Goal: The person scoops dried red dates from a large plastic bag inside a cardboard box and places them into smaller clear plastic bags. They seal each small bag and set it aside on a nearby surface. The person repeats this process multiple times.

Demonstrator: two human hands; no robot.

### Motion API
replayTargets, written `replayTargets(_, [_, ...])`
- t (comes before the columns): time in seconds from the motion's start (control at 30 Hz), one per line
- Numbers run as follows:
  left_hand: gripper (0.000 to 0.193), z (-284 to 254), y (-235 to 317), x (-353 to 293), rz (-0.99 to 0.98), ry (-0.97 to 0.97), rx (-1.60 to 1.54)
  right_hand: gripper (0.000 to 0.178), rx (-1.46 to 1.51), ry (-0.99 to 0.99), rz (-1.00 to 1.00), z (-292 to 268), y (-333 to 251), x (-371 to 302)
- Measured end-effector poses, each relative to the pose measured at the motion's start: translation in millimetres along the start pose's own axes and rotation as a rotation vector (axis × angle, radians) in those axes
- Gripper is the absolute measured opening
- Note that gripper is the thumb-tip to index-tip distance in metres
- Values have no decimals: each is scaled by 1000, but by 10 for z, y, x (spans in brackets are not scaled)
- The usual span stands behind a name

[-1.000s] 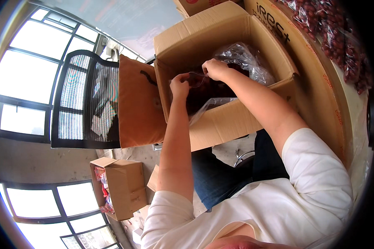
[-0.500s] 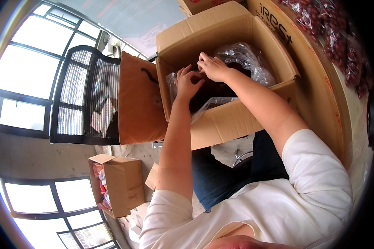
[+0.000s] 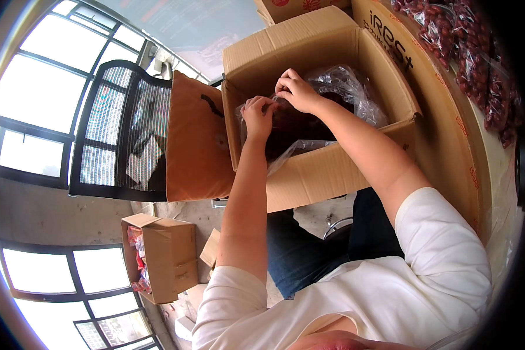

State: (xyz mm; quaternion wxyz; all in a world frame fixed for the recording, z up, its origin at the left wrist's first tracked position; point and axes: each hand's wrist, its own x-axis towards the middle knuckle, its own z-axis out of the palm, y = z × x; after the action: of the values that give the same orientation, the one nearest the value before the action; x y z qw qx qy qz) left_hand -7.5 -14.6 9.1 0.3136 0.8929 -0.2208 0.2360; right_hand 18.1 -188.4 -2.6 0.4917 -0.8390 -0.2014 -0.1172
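Observation:
Both hands are inside a large open cardboard box (image 3: 309, 189), close together over its left part. My left hand (image 3: 258, 119) is closed, thumb and fingertips pinching what looks like thin clear plastic. Just above and to the right, my right hand (image 3: 297, 93) pinches at the same spot with curled fingers. Exactly what lies between the fingertips is hard to see. A crumpled clear plastic liner (image 3: 364, 102) lines the box. Within it, under my hands and right forearm, lies a dark red mass (image 3: 294, 134), too shaded to make out singly.
Clear bags of red dates (image 3: 475, 64) lie at the far right, beyond a large flat cardboard piece (image 3: 443, 134). Left of the box, an orange cushion (image 3: 195, 140) rests against a black mesh chair (image 3: 108, 131). An open carton (image 3: 169, 256) with red packets stands lower left.
My left hand's fingers have drawn closer to my right hand and closed into a pinch. My right hand stays nearly in place. The view has shifted slightly.

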Motion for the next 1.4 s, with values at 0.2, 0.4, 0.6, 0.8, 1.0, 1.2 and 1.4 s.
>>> replayTargets(0.2, [9, 16, -56, -4, -53, 24, -30, 9, -2, 24, -21, 1, -11, -16])
replayTargets(0.4, [15, 71, -41, -21, -255, -28, -228, 8, -106, 67, -83, -6, -81, -23])
replayTargets(0.6, [14, 28, 22, 29, -2, 4, -132, 9, -71, 69, -135, -42, -109, -28])
replayTargets(0.8, [10, 10, 28, 43, 14, 7, -109, 7, -70, 27, -118, -56, -156, -55])
replayTargets(1.0, [9, -46, 103, 54, -4, 34, -17, 8, -89, 53, -135, -32, -147, -53])
replayTargets(1.2, [10, -29, 82, 57, -42, 57, -120, 9, -24, 91, -166, -38, -149, -30])
replayTargets(1.4, [13, -18, 35, 40, -79, 47, -154, 7, 2, 111, -150, -35, -150, -23])
